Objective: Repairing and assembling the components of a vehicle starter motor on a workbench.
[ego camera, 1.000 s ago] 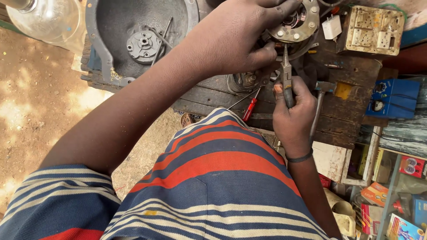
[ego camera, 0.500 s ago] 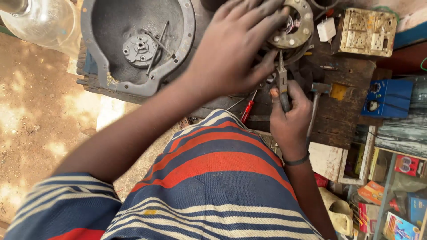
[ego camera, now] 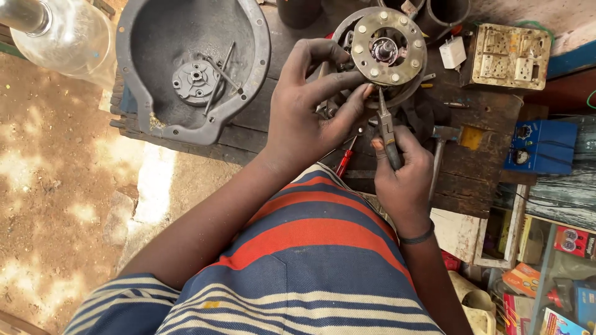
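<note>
A round metal motor part (ego camera: 388,49) with a brass-coloured ring of bolts lies on a dark wooden bench (ego camera: 478,167). My left hand (ego camera: 310,105) grips its near edge, fingers curled around the rim. My right hand (ego camera: 403,180) is closed on a pair of needle-nose pliers (ego camera: 386,127), whose tips point up at the rim of the part, just under my left fingers. My knee in red, blue and cream striped cloth (ego camera: 310,260) fills the foreground.
A grey cast housing (ego camera: 192,68) with a small hub and rods inside sits at the bench's left. A red-handled screwdriver (ego camera: 344,158), a hammer (ego camera: 437,155), a white plug (ego camera: 453,53), a worn switch plate (ego camera: 510,57) and a blue box (ego camera: 540,146) surround the work. Sandy ground lies left.
My left hand slid off the top of the motor part to its near edge, uncovering the bolted ring. The pliers' tips stay at the rim.
</note>
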